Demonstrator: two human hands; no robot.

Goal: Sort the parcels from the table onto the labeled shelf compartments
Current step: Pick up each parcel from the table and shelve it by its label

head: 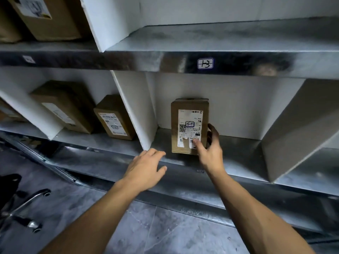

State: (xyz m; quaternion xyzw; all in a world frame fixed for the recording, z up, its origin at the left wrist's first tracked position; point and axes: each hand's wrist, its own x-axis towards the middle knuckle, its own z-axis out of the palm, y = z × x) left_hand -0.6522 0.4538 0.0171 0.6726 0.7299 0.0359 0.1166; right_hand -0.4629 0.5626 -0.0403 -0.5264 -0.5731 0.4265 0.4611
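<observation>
The box [189, 128] stands upright on the shelf [242, 162], and the right hand [209, 150] has its fingers wrapped round the lower right corner, thumb on the front. The left hand [145, 167] hovers just left of it, fingers loose, holding nothing.

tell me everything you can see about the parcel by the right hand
The parcel is a small brown cardboard box standing upright on the grey metal shelf, in the compartment under the handwritten tag, near the white back wall. Its front bears a white label, upside down, with a QR code, barcodes and a pen mark in a blue frame; the label's lower edge is torn. The right hand grips it low down, thumb on the front, fingers round its right side.
</observation>
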